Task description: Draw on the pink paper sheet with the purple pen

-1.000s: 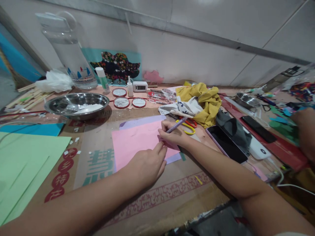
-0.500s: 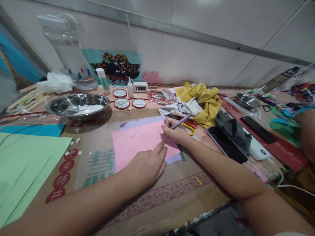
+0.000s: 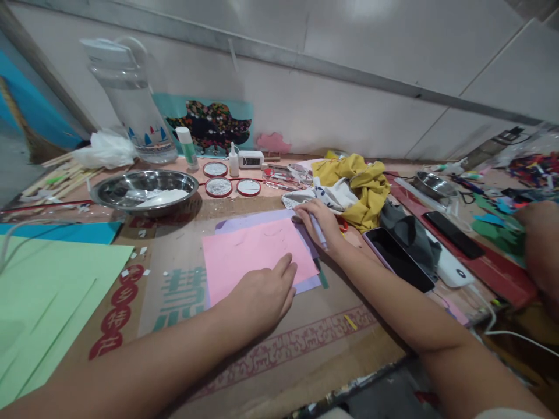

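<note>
A pink sheet of paper (image 3: 244,250) with faint curved pencil-like lines lies over a purple sheet (image 3: 257,217), whose edges show around it. My left hand (image 3: 266,291) rests on the lower part of the pink sheet, palm down with fingers stretched out. At the sheet's upper right edge is my right hand (image 3: 321,224), with a light purple pen (image 3: 318,230) held along it. Its fingertips are over a dark object at the paper's edge, largely covered. Red scissor handles (image 3: 343,226) peek out behind that hand.
Yellow cloth (image 3: 364,186) and a phone (image 3: 398,256) lie to the right. A metal bowl (image 3: 146,189), a water bottle (image 3: 144,116) and red-rimmed dishes (image 3: 218,187) stand at the back. Green sheets (image 3: 65,297) are at left. Another person's hand (image 3: 541,238) is at far right.
My right hand has shifted from the pink sheet's surface to its upper right edge, over the scissors, and the pen has tipped back along the hand. The left hand has stayed in place.
</note>
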Tool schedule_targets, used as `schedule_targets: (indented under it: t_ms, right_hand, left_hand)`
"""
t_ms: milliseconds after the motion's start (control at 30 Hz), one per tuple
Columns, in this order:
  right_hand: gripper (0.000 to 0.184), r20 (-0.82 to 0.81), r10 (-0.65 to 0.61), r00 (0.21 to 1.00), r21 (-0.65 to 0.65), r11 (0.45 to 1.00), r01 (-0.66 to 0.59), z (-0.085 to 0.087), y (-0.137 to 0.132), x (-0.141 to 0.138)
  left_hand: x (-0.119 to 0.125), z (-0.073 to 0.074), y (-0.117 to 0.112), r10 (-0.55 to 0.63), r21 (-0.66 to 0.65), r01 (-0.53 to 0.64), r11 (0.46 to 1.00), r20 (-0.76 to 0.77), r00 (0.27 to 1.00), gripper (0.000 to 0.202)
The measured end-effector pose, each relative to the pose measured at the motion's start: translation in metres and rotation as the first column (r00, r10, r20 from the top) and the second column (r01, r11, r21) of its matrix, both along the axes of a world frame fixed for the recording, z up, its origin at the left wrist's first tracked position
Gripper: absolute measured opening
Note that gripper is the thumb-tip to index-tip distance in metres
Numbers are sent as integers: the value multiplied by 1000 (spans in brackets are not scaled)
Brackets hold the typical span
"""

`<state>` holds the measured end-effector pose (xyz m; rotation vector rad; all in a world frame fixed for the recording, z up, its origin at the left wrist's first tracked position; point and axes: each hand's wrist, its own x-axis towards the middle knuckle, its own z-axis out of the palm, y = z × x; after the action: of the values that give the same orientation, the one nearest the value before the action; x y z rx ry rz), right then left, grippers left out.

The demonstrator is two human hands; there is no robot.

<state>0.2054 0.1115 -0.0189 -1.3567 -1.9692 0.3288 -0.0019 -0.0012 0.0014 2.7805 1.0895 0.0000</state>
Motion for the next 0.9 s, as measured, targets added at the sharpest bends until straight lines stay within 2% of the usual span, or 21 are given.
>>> schedule_targets:
  t_ms: [67,133,233,367,433,500,567,600,700,900]
  right_hand:
    - [24,164,-31,986,29,999,27,-5,8,5]
    - [20,261,-21,965,34,999,13,-7,11,7]
    - [11,264,47,963,-8,999,-47,3,7,7]
    - [12,192,184,964,-156,975,-155,31,-9,5]
    - [16,173,323,930,-258,926,-274,44,-18,3]
    - [18,151,464,873,-368,846,-386,51,-26,0]
    - [19,134,543,829,-443,781,-440,53,-31,-4]
    - [18,133,558,819,-457,768,-449,52,-33,-6]
    - [16,153,574,805,-428,772,-469,44,-34,-12]
    - [19,184,490,852,-265,859,-437,27,-31,-16]
  left_hand:
    - [0,0,0,0,-2,0,1000,4,1000,49]
    - [0,0,0,-4,1,4,1000,3,1000,48]
    - [1,-1,0,-17,32,18,999,-14,1000,50]
    - [1,-3,0,-22,50,25,998,-45,999,50]
    - [1,-3,0,-20,37,21,999,-44,999,50]
    - [1,-3,1,-13,25,13,1000,-21,1000,50]
    - [1,-3,1,-6,15,6,1000,10,1000,50]
    - [1,-3,1,-2,14,2,1000,19,1000,50]
    - [1,-4,-1,-10,24,10,1000,0,1000,50]
    - [1,-3,-2,0,24,0,1000,-1,1000,50]
